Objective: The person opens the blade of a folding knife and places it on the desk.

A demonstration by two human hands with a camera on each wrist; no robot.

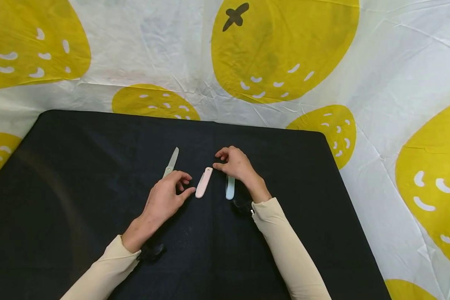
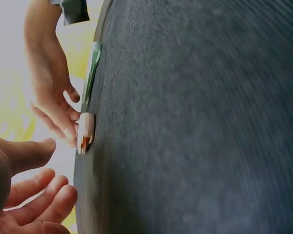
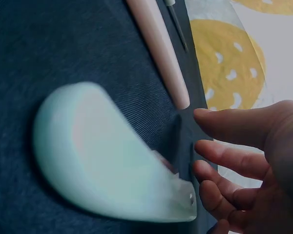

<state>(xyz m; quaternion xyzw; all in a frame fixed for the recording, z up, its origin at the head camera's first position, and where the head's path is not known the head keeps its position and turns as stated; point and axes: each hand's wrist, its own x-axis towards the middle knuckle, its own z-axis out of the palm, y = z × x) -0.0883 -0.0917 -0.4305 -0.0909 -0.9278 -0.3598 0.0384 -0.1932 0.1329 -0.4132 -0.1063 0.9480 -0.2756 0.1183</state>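
A pink folding knife (image 1: 204, 183) lies folded on the black cloth between the two hands. My left hand (image 1: 165, 198) is just left of it, thumb tip near its side, fingers loosely bent around nothing. Beyond that hand a pale green folding knife (image 1: 168, 170) points its opened blade (image 1: 174, 157) away from me; the hand hides the rest of its handle. My right hand (image 1: 237, 164) hovers by the pink knife's far end, thumb and fingers apart and holding nothing. Under it lies a light blue folding knife (image 1: 230, 189), its far end covered in the head view but showing in the right wrist view.
The black cloth (image 1: 277, 250) covers the table, whose far edge meets a white curtain (image 1: 165, 50) printed with yellow fruit. Dark wrist straps (image 1: 151, 253) show beneath both cream sleeves (image 1: 288, 250).
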